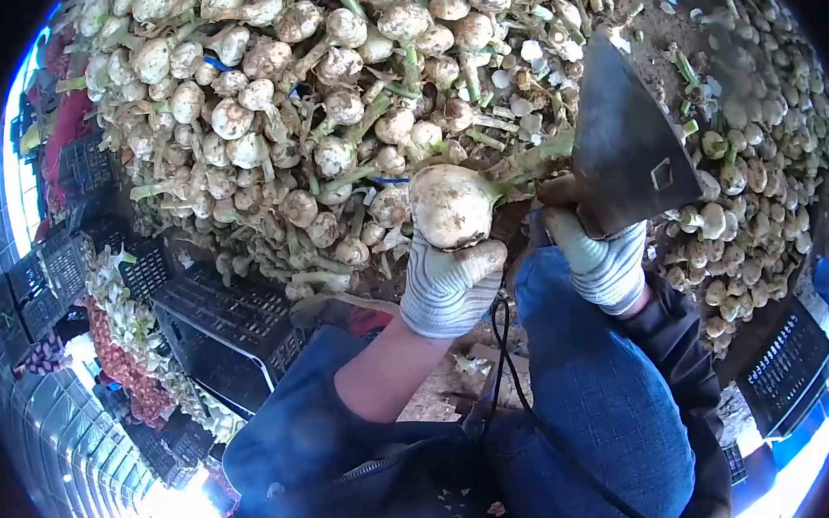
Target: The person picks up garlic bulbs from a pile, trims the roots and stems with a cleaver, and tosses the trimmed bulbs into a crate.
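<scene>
1 bulb [451,209] is held in the left hand [454,277]; a blade [620,132] is gripped by the right hand [596,253].
The bulb is held at the far pile's [232,120] near side; the left hand could be cut if the blade slipped.

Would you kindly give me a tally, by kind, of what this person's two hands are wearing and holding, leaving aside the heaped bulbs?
Gloves: 2
Bulb, in the left hand: 1
Blade, in the right hand: 1
Total: 4
</scene>
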Tool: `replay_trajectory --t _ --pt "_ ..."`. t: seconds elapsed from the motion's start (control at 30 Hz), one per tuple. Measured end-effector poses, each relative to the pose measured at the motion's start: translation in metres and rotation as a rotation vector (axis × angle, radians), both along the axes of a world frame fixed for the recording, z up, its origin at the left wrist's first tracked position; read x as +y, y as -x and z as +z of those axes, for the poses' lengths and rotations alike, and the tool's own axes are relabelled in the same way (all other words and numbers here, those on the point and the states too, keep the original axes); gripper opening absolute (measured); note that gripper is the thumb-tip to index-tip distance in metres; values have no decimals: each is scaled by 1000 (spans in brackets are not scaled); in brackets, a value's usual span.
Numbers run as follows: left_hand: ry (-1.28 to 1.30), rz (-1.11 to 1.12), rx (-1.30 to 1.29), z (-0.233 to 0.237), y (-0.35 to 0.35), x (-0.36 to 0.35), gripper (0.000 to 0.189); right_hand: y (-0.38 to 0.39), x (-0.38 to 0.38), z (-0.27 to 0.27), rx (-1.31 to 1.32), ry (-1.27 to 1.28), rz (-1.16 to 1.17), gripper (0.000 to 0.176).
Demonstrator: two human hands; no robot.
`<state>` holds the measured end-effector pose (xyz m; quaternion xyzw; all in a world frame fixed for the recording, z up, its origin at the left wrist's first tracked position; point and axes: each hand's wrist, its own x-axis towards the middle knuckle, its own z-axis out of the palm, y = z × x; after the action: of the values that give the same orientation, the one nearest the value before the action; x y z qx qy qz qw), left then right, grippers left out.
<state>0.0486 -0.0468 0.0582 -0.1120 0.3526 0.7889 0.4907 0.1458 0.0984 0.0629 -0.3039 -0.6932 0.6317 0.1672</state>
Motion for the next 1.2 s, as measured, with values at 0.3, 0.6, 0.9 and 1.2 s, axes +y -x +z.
replay_trajectory --t 0.3,0.6,0.9,1.2 --pt "40 -150 260 -3 3 0 62 -1 2 5 -2 204 -38 12" --pt "-432 -26 122 18 16 17 61 -84 -23 -120 -55 113 -133 10" --pt "86 -486 727 32 6 106 37 -68 -27 -123 -31 541 -553 7" --pt "744 11 2076 -18 106 97 57 -118 -27 -162 -175 530 -496 16"
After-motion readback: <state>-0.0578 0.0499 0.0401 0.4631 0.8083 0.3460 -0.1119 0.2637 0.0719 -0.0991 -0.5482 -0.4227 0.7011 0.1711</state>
